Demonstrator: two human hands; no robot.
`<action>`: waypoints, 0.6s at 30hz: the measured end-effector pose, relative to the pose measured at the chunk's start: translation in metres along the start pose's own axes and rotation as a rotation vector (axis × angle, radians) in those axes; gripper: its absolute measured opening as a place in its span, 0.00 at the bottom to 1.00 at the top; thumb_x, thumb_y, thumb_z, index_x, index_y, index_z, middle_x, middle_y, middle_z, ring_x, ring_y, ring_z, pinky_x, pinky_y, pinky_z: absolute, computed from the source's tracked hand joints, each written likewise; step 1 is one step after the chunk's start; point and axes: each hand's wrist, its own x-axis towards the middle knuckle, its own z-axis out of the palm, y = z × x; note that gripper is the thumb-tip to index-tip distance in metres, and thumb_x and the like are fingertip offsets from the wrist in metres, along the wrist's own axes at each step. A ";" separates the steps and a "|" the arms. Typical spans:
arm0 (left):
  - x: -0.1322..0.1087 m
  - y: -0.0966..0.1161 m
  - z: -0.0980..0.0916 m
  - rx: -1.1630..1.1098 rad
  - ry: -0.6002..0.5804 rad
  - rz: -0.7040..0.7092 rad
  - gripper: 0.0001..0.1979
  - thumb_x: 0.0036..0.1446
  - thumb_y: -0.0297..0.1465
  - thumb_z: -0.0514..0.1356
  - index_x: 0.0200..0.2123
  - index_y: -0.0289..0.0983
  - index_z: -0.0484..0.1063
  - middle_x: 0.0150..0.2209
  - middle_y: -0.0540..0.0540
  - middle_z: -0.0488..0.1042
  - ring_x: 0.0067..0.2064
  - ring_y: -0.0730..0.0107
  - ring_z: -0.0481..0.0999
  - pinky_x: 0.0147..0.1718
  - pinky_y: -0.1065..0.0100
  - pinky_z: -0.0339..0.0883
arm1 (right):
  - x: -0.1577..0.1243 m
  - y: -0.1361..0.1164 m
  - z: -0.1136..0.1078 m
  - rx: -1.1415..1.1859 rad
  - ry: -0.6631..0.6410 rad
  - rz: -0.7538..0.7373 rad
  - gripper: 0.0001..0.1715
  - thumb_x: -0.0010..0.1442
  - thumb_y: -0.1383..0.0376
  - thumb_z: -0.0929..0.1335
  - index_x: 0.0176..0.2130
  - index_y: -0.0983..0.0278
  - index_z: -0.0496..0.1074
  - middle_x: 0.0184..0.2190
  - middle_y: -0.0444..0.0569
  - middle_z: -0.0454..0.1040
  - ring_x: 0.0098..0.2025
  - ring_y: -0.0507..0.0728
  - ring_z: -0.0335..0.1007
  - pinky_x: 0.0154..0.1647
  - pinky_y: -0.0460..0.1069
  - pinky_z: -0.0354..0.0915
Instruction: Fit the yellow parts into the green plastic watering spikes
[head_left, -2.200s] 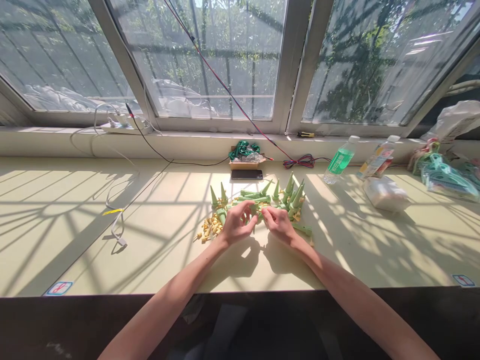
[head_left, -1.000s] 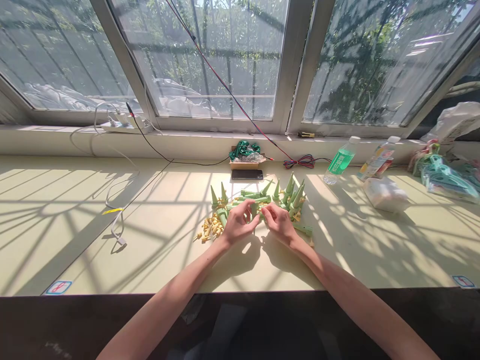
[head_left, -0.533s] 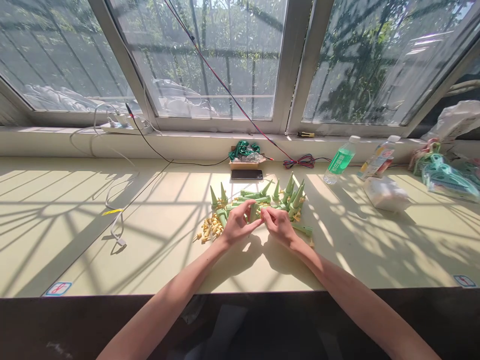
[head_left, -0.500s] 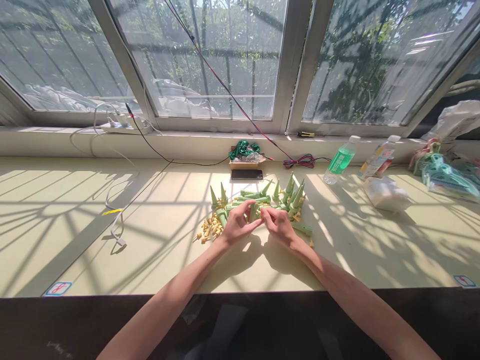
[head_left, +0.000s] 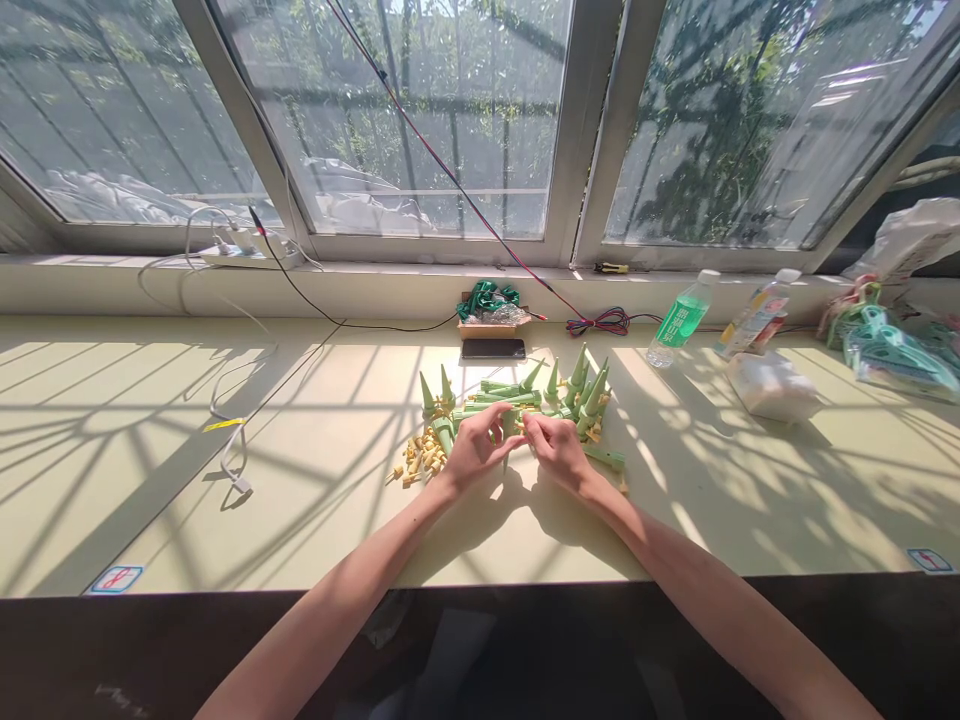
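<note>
Between the thumb and fingers of my left hand [head_left: 474, 447] is a green cone-shaped piece [head_left: 509, 428], partly hidden by the fingers. Close against it, my right hand [head_left: 556, 447] is closed in a pinch around what looks like a small yellow peg, mostly covered by the fingertips. Beside my left wrist lies a pile of small yellow pegs [head_left: 422, 457]. Several green cones [head_left: 592, 398] stand upright behind my right hand, with yellow bits at their bases. Green tubes [head_left: 501, 397] lie just behind both hands.
A phone [head_left: 493, 349] lies behind the parts, before a small box [head_left: 493, 328] of green material. To the right are a green-labelled bottle [head_left: 681, 322], a second bottle [head_left: 761, 312] and a white tissue pack [head_left: 774, 386]. A white cable [head_left: 238, 470] lies at left.
The green piece has turned in my left hand, and a narrow end now shows below the thumb. Both hands stay in nearly the same place.
</note>
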 end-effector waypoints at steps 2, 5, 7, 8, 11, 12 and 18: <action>0.001 0.001 0.000 0.031 0.010 0.027 0.18 0.56 0.38 0.65 0.46 0.36 0.69 0.27 0.51 0.71 0.26 0.73 0.69 0.25 0.71 0.67 | 0.000 0.001 0.001 0.000 0.006 0.017 0.28 0.69 0.52 0.57 0.21 0.61 0.55 0.16 0.40 0.56 0.20 0.50 0.50 0.24 0.48 0.48; 0.001 0.002 0.000 0.060 0.017 0.054 0.15 0.57 0.36 0.65 0.45 0.36 0.70 0.26 0.52 0.70 0.25 0.74 0.68 0.25 0.70 0.66 | 0.000 0.001 0.001 0.006 0.016 0.024 0.28 0.69 0.53 0.57 0.20 0.62 0.56 0.16 0.40 0.55 0.20 0.50 0.49 0.23 0.48 0.48; 0.001 0.003 0.000 0.070 0.014 0.061 0.14 0.57 0.34 0.65 0.45 0.36 0.70 0.26 0.52 0.70 0.25 0.74 0.68 0.25 0.70 0.66 | 0.000 0.001 0.001 0.014 0.024 0.028 0.28 0.68 0.53 0.58 0.20 0.62 0.55 0.16 0.40 0.54 0.20 0.50 0.49 0.23 0.49 0.47; 0.001 0.003 0.001 0.073 0.011 0.060 0.13 0.58 0.33 0.64 0.45 0.36 0.70 0.26 0.52 0.70 0.25 0.74 0.68 0.25 0.69 0.67 | 0.000 0.001 0.001 0.017 0.027 0.031 0.28 0.68 0.54 0.58 0.19 0.62 0.55 0.16 0.40 0.53 0.20 0.50 0.48 0.23 0.49 0.47; 0.001 0.004 0.002 0.074 0.017 0.051 0.13 0.57 0.32 0.64 0.45 0.37 0.71 0.26 0.51 0.71 0.25 0.73 0.68 0.27 0.67 0.68 | 0.000 0.001 0.001 0.028 0.026 0.044 0.29 0.68 0.53 0.58 0.19 0.61 0.54 0.16 0.41 0.51 0.20 0.50 0.47 0.23 0.49 0.47; 0.001 0.003 0.002 0.074 0.022 0.048 0.13 0.57 0.32 0.65 0.45 0.37 0.71 0.26 0.51 0.71 0.25 0.73 0.68 0.27 0.67 0.69 | 0.000 0.001 0.001 0.033 0.023 0.049 0.30 0.68 0.52 0.57 0.18 0.61 0.53 0.16 0.41 0.51 0.20 0.50 0.48 0.23 0.49 0.47; 0.000 -0.001 0.003 0.084 0.011 0.047 0.16 0.56 0.34 0.66 0.47 0.37 0.72 0.27 0.51 0.72 0.26 0.73 0.69 0.28 0.68 0.69 | 0.000 0.002 0.000 0.048 0.023 0.074 0.31 0.68 0.50 0.57 0.19 0.61 0.53 0.15 0.40 0.52 0.20 0.51 0.48 0.23 0.49 0.48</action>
